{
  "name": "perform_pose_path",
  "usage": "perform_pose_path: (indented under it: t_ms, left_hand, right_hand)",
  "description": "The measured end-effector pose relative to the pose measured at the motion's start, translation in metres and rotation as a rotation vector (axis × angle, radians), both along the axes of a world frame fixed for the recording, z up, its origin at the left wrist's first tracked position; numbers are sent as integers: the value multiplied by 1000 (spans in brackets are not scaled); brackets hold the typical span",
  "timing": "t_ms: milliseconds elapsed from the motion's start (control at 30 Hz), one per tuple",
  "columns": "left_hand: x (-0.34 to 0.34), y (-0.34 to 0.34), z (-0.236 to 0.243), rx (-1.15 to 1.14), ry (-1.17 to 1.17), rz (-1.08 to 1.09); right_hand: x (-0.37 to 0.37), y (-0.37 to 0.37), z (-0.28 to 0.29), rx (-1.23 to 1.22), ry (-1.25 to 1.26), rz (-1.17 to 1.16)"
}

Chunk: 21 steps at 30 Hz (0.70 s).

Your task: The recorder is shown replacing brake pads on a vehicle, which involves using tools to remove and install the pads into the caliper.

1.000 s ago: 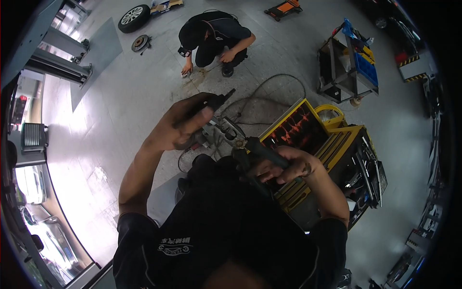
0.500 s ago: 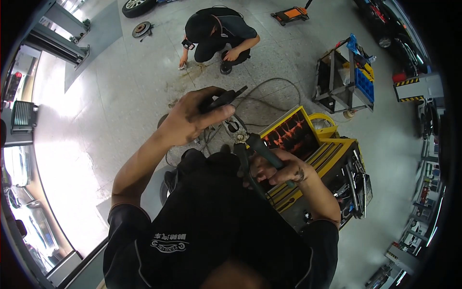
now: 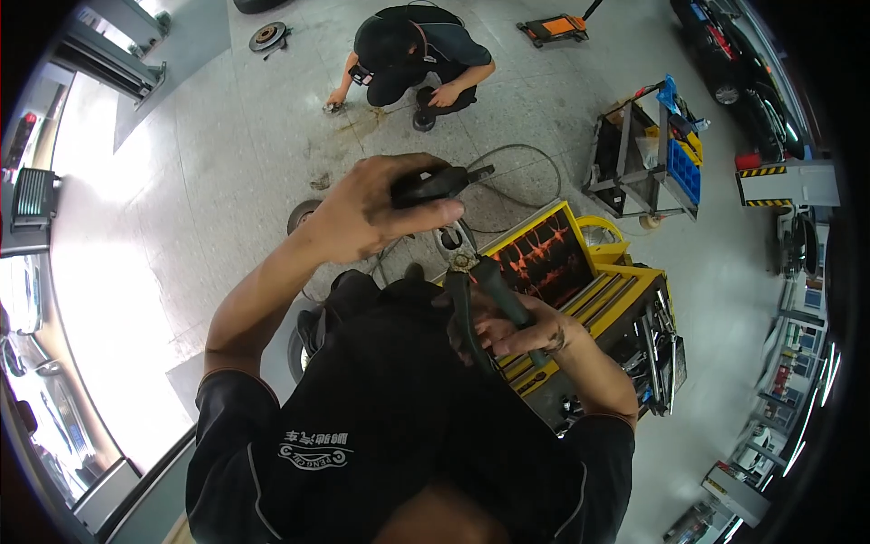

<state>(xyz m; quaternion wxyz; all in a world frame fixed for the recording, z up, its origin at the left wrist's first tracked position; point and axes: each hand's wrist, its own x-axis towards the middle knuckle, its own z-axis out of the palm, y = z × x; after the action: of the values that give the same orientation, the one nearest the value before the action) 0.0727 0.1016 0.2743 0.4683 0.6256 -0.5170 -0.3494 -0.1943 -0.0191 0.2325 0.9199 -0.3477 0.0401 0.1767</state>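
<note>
My left hand is raised in front of me, its fingers and thumb closed around a black part with a narrow, flat tip pointing right. What kind of part it is, I cannot make out. Just below it, my right hand grips pliers with dark green handles. Their metal jaws point up toward the left thumb and have a rounded gap between them. The handles stand somewhat apart, and some of the right fingers are hidden behind them.
A yellow tool chest full of hand tools stands at my right. Beyond it is a grey cart. A cable loops over the floor. Ahead, a co-worker squats, one hand at the floor. A brake disc and an orange floor jack lie farther off.
My left hand and the black part have shifted slightly right, and the pliers have tilted a little with them. Both grips stay closed. The co-worker's hand at the floor has moved left.
</note>
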Motion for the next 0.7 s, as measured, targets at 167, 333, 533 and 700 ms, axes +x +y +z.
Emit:
perform_pose_path:
  t_ms: [167, 333, 533, 700]
  left_hand:
    - [-5, -1, -1, 79, 83, 93]
    - [-8, -1, -5, -47, 213, 154]
    - [-38, -21, -8, -54, 693, 291]
    - [-16, -16, -24, -180, 220, 162]
  right_hand:
    - [5, 8, -5, 8, 38, 2]
    - [5, 10, -14, -22, 27, 4]
    - [28, 57, -18, -653, -85, 230]
    - [37, 43, 1, -770, -307, 289]
